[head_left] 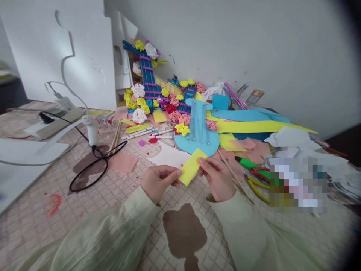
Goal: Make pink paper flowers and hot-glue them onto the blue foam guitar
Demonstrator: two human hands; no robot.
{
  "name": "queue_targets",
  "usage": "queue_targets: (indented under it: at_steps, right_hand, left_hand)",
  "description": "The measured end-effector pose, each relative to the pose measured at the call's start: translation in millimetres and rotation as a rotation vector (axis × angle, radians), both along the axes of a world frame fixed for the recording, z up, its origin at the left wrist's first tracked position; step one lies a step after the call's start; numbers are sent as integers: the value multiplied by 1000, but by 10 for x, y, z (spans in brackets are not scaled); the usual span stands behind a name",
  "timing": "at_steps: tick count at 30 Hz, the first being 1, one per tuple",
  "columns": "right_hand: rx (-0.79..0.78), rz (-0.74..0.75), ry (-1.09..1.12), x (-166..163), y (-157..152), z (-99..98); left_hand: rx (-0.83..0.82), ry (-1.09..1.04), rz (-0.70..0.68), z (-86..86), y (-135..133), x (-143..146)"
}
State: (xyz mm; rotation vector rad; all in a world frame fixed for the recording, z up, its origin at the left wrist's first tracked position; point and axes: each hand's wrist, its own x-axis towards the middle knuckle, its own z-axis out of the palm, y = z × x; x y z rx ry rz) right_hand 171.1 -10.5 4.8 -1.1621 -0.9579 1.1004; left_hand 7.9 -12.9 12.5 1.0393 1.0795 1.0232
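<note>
A small yellow strip of crepe paper [192, 167] is held up over the table, pinched at both ends. My left hand [159, 182] grips its lower left edge between thumb and fingers. On its upper right side, my right hand [217, 177] pinches it the same way. Just beyond lies a light blue guitar-shaped cutout [183, 145] with strings and a yellow paper flower [182, 129] on its left side. A white paper piece [166, 154] rests behind my left hand.
Dark blue guitar necks [147, 73] with paper flowers lean at the back. A glue gun [91, 130] with a black cable [73, 180] stands left. Yellow-handled pliers [258, 190] and crepe strips [262, 127] lie right. Pink paper [123, 162] is on the tiled-pattern tabletop [118, 203].
</note>
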Motion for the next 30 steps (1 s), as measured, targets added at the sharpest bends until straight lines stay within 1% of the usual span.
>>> queue_targets:
  at_steps: [4,6,7,9,12,14,17,21,23,26,28,30]
  right_hand:
    - [-19,-35,66,46,16,32]
    - [-16,-4,87,63,11,42]
    - [-17,35,84,65,3,42]
    - [-30,160,48,55,-21,32]
    - [-45,345,-19,13,-67,-2]
    - [-48,397,-52,-19,-92,-17]
    - [-38,412,-90,-61,-115,4]
    - [10,410,-138,-107,-133,62]
    - [24,358,-116,-120,-141,61]
    - [39,296,-81,-126,-160,20]
    - [38,313,-122,-131,-179,-4]
    - [-3,322,-195,-143,-197,-8]
  left_hand:
    - [20,7,-15,-36,14,-8]
    - [61,27,1,-36,17,-17]
    - [86,33,8,-32,16,-21]
    - [132,29,-10,-24,6,-27]
    - [155,-24,-102,-28,-15,-21]
    - [139,-62,-125,-44,-26,-9]
    - [114,-61,-128,-64,-34,5]
    - [106,-3,-175,-64,-40,0]
    - [128,17,-134,-65,-39,-7]
    - [211,49,-37,-77,-37,-15]
    - [253,63,-30,-84,-40,-16]
    - [255,42,-60,-87,-45,-12]
